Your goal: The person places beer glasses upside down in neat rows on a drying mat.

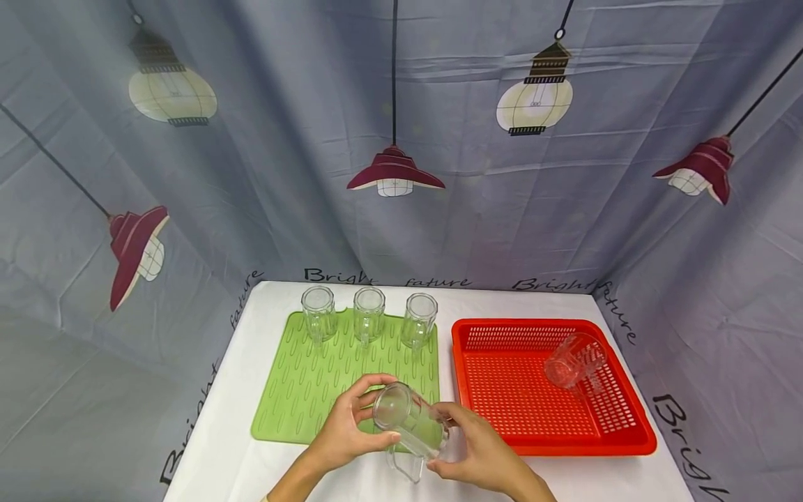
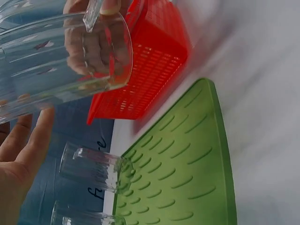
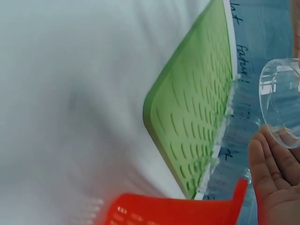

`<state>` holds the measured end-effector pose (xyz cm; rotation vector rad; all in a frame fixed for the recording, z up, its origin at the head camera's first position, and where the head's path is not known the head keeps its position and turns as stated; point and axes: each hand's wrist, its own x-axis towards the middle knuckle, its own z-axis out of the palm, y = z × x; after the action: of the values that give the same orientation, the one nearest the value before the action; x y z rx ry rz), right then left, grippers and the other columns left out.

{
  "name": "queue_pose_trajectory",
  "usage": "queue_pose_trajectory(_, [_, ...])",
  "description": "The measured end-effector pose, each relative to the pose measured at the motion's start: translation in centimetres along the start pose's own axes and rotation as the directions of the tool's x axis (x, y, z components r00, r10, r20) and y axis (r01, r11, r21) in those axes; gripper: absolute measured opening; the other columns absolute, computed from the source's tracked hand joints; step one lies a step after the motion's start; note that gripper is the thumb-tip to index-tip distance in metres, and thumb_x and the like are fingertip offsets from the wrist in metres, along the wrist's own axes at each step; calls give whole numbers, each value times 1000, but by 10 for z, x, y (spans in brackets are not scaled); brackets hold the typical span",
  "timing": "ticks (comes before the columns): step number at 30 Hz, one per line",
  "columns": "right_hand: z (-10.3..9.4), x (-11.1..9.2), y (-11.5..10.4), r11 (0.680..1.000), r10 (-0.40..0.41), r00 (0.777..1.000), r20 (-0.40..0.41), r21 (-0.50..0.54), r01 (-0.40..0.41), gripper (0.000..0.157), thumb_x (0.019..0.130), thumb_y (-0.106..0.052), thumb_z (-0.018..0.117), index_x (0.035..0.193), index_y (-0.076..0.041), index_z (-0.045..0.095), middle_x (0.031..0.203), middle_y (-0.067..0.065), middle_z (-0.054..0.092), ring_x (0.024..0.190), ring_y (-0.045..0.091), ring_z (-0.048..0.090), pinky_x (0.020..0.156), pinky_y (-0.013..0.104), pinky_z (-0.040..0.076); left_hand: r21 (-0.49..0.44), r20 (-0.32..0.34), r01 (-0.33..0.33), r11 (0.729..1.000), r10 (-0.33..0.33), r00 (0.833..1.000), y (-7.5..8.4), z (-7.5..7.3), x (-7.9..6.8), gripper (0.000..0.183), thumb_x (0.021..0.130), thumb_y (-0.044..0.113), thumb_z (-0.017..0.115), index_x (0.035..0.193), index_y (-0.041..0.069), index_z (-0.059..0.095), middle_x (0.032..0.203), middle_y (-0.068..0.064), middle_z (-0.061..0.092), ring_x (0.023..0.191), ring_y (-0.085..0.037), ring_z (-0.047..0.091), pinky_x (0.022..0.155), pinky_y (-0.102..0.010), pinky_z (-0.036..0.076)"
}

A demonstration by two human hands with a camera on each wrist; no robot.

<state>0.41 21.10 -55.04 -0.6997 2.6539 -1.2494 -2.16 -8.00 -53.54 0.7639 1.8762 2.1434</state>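
Note:
Both hands hold one clear glass mug (image 1: 414, 422), tilted on its side low over the front edge of the green mat (image 1: 295, 411). My left hand (image 1: 348, 429) grips the left end, thumb on the near side and fingers on the far side. The right end lies between the thumb and fingers of my right hand (image 1: 477, 450). Its handle (image 1: 410, 473) points down toward the front. In the left wrist view, the right hand's fingers (image 2: 91, 51) show through the glass.
Three more glass mugs (image 1: 320, 314) (image 1: 368, 315) (image 1: 419, 321) stand upright along the mat's back edge. To the right, a red plastic basket (image 1: 502, 450) holds another mug (image 1: 564, 366), which leans over inside it. White cloth (image 1: 216, 460) covers the table, and a grey curtain (image 1: 477, 230) hangs behind.

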Motion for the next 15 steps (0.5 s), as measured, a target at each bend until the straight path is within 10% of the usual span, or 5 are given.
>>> queue_pose_trajectory(15, [4,1,-4,999,15,1000,21,48,-16,75,81,-49,94,145,-38,55,128,-19,72,114,6,71,98,42,66,11,4,-23,1000,23,1000,0,2,6,69,87,-4,81,150,2,51,148,-30,54,131,-12,66,107,-33,64])
